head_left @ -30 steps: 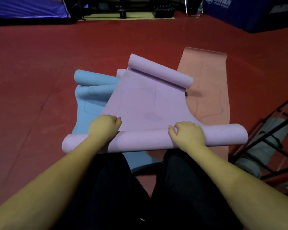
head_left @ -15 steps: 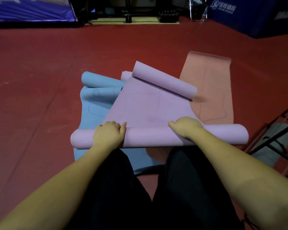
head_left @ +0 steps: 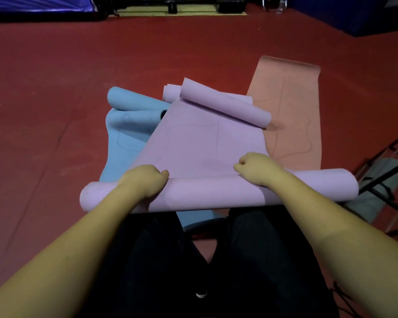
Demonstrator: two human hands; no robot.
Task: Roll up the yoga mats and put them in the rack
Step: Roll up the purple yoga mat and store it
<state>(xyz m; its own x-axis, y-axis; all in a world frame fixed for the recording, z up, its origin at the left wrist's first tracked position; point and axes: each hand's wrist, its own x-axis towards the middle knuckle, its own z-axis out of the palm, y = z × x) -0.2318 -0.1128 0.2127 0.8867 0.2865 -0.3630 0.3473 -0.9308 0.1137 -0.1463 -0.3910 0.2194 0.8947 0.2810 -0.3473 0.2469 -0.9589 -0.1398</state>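
The right hand (head_left: 256, 167) has slid forward over the purple mat (head_left: 207, 143) on the red floor (head_left: 44, 99); both it and the left hand (head_left: 145, 180) curl round its near roll.

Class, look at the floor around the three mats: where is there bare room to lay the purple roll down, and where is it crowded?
Bare red floor opens left of the blue mat, and again beyond the mats' far ends. It is crowded in the middle: the purple mat overlaps the blue mat and the orange mat. To the right, the black rack closes in beside the orange mat.
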